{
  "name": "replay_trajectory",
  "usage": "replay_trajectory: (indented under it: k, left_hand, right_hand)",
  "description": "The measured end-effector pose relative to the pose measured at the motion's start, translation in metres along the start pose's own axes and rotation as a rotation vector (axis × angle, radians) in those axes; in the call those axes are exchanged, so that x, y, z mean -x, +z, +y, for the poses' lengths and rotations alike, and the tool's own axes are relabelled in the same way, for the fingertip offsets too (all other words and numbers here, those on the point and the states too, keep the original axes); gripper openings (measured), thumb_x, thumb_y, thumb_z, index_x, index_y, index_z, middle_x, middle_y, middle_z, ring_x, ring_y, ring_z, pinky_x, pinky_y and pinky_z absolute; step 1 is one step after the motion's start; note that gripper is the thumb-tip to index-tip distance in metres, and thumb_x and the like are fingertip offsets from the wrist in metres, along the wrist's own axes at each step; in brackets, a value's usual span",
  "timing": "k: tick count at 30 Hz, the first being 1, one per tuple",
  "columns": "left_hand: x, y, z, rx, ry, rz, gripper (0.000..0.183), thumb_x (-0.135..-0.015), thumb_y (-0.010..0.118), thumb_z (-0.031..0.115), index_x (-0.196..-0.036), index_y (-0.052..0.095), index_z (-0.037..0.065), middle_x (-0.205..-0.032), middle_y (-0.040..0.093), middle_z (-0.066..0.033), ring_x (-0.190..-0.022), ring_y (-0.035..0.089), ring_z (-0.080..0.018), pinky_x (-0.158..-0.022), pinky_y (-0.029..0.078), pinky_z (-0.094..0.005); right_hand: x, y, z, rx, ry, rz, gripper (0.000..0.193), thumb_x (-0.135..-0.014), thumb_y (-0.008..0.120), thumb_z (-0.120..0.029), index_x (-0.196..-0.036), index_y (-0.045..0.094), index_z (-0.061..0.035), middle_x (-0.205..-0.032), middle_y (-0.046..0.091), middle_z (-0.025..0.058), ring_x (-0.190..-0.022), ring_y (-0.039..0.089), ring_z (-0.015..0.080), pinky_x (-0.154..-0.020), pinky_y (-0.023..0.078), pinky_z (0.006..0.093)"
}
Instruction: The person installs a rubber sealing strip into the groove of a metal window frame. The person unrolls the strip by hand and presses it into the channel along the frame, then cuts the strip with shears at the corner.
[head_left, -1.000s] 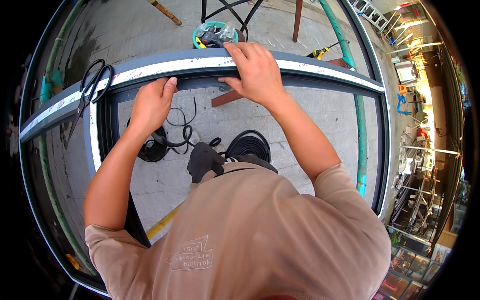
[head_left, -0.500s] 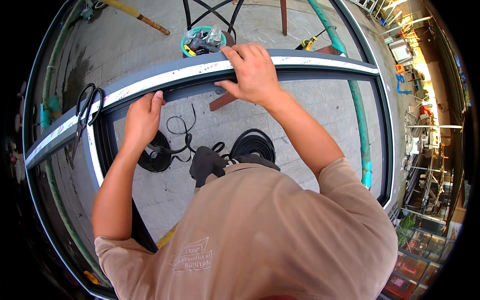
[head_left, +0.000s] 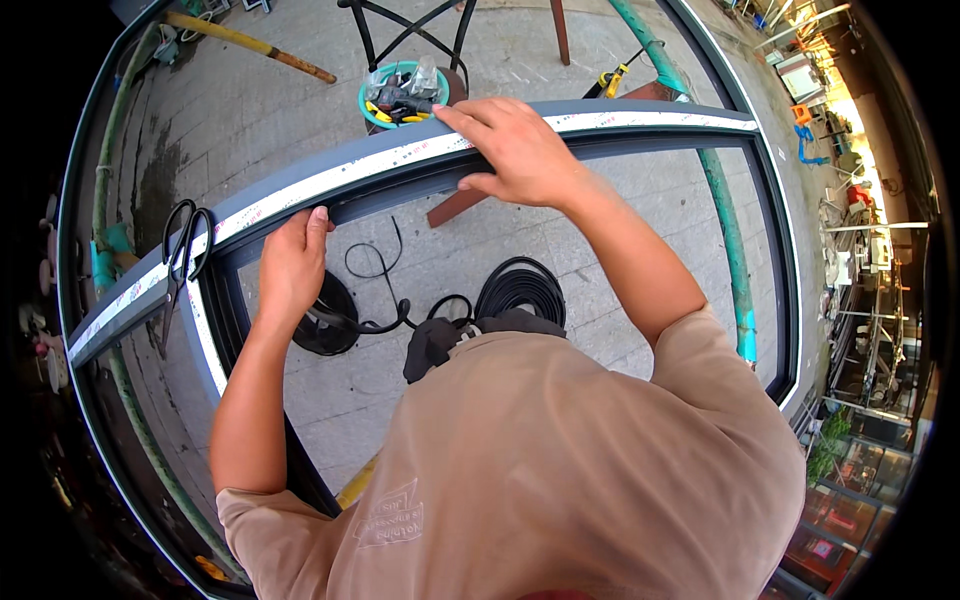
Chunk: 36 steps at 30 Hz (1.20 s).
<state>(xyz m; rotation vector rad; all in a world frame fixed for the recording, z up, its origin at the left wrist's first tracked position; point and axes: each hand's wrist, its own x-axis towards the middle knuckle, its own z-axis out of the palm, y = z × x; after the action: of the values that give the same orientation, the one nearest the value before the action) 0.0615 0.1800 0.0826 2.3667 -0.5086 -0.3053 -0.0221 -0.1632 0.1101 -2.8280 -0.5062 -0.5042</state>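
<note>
A large grey window frame [head_left: 590, 107] with printed white protective film lies in front of me. My right hand [head_left: 515, 150] straddles its cross rail, fingers over the top and thumb against the inner side. Farther left, my left hand [head_left: 293, 262] is closed at the rail's inner edge, thumb pressed to the index finger. What it pinches is hidden. Black scissors [head_left: 183, 245] hang over the rail left of that hand. Below, through the opening, a coil of black strip [head_left: 520, 290] and a second black coil [head_left: 328, 320] with a loose looping end lie on the paving.
Beyond the rail a turquoise basket [head_left: 372, 100] holds tools and plastic bags near a black-legged stool [head_left: 360, 35]. A yellow-handled tool [head_left: 610, 80] lies by a green pipe [head_left: 725, 220] under the frame. A rusty yellow pole [head_left: 250, 42] lies at the far left.
The whole view has shifted slightly, with frame and coils appearing a little to the right. Both hands keep nearly the same places on the rail.
</note>
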Motion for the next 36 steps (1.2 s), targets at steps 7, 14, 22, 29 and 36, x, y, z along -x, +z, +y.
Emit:
replay_trajectory:
  k: [7,14,22,29,36]
  left_hand:
    - [0.000,0.000,0.001,0.000,0.001,-0.011,0.049,-0.117,0.053,0.037,-0.106,0.077,-0.004,-0.094,0.077,-0.0262,-0.093,0.075,-0.0479,-0.085,0.056,-0.0517]
    - [0.000,-0.004,0.002,-0.054,-0.012,-0.025,0.048,-0.117,0.052,0.035,-0.106,0.077,-0.005,-0.099,0.078,-0.0278,-0.098,0.075,-0.0499,-0.087,0.056,-0.0524]
    - [-0.004,0.004,-0.001,-0.023,0.013,-0.031,0.044,-0.117,0.053,0.029,-0.107,0.073,-0.009,-0.087,0.074,-0.0253,-0.082,0.072,-0.0420,-0.080,0.054,-0.0484]
    - [-0.006,0.010,-0.020,-0.004,0.085,0.018,0.045,-0.119,0.051,0.030,-0.104,0.070,-0.007,-0.071,0.062,-0.0149,-0.065,0.059,-0.0276,-0.067,0.048,-0.0447]
    - [-0.004,0.014,-0.026,0.060,0.068,0.032,0.047,-0.120,0.051,0.033,-0.098,0.068,-0.005,-0.066,0.053,-0.0062,-0.060,0.049,-0.0172,-0.060,0.041,-0.0389]
  right_hand:
    - [0.021,-0.010,0.028,0.089,0.158,-0.028,0.088,-0.072,0.099,-0.031,-0.151,0.064,-0.0177,-0.129,0.071,0.0110,-0.125,0.066,0.0352,-0.109,0.051,0.0489]
    - [0.022,-0.003,0.031,0.124,0.122,0.046,0.080,-0.070,0.099,-0.032,-0.143,0.069,-0.0173,-0.119,0.070,0.0088,-0.117,0.068,0.0324,-0.103,0.053,0.0478]
    - [0.027,-0.013,0.029,0.078,0.127,0.091,0.080,-0.069,0.098,-0.036,-0.141,0.069,-0.0182,-0.114,0.070,0.0074,-0.112,0.069,0.0320,-0.102,0.052,0.0460]
    - [0.024,-0.012,0.027,0.054,0.150,0.072,0.075,-0.070,0.099,-0.039,-0.137,0.071,-0.0190,-0.116,0.073,0.0055,-0.114,0.069,0.0303,-0.104,0.052,0.0450]
    - [0.025,-0.012,0.025,0.046,0.147,0.096,0.082,-0.067,0.100,-0.037,-0.140,0.069,-0.0179,-0.114,0.072,0.0069,-0.109,0.069,0.0321,-0.101,0.052,0.0460]
